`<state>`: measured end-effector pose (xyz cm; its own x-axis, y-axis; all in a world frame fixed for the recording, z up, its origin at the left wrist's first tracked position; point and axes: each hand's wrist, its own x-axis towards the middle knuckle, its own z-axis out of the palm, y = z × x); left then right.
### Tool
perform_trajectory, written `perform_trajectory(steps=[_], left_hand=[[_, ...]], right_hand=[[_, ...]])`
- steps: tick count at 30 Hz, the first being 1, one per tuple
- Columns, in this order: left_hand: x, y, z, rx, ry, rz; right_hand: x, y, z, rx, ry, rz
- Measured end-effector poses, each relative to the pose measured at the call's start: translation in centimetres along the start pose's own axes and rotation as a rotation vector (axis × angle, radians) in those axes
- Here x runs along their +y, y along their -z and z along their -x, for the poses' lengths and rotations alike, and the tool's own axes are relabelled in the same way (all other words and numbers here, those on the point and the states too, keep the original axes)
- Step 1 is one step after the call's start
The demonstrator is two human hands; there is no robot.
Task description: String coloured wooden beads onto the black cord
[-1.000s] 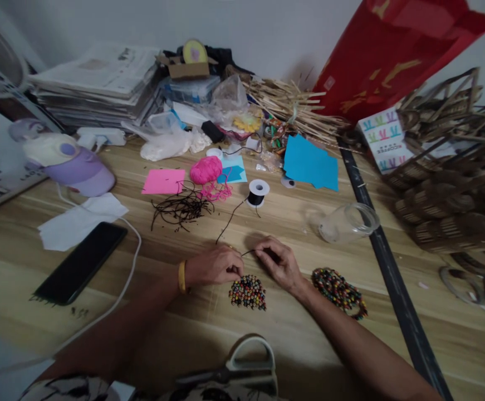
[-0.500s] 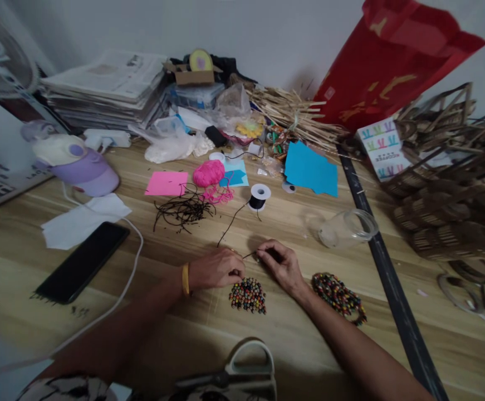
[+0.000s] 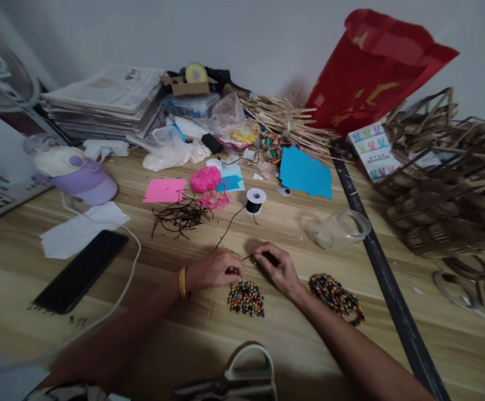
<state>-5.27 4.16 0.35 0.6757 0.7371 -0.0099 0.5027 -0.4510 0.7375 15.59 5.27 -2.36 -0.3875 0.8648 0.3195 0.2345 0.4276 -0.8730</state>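
Black cord [image 3: 247, 257] pinched at its free end between left hand [image 3: 214, 269] and right hand [image 3: 276, 268], fingertips of both pressed together on it, low over the table [image 3: 267, 234]. Loose bead pile [image 3: 246, 298] just below the hands. Cord traced back to spool [image 3: 254, 200] (slack line). Step judged: threading. Next move calls for steady cord tip, one bead lifted and aligned. Strung beads [image 3: 337, 295] by right wrist

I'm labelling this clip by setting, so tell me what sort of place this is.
Probably a home craft table for beadwork. Both hands work thin black cord from a small spool beside a pile of coloured beads, with pink yarn and paper sheets on the wooden table.
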Motion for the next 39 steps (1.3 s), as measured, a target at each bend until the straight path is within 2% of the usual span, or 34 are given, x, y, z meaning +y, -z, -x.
perform_trajectory(steps=[6,13,23,39], left_hand=[[-0.7,-0.2,-0.5,0.184,0.223,0.416],[-1.4,-0.6,-0.6,0.239,0.284,0.600],[-1.3,-0.8,-0.8,0.228,0.304,0.646],[-1.2,-0.6,-0.8,0.230,0.318,0.665]], right_hand=[[-0.1,-0.2,0.0,-0.040,0.138,0.098],[-0.3,-0.1,0.1,-0.059,0.192,0.123],[-0.1,0.0,0.1,-0.108,0.301,0.233],[-0.1,-0.1,0.1,-0.107,0.331,0.283]])
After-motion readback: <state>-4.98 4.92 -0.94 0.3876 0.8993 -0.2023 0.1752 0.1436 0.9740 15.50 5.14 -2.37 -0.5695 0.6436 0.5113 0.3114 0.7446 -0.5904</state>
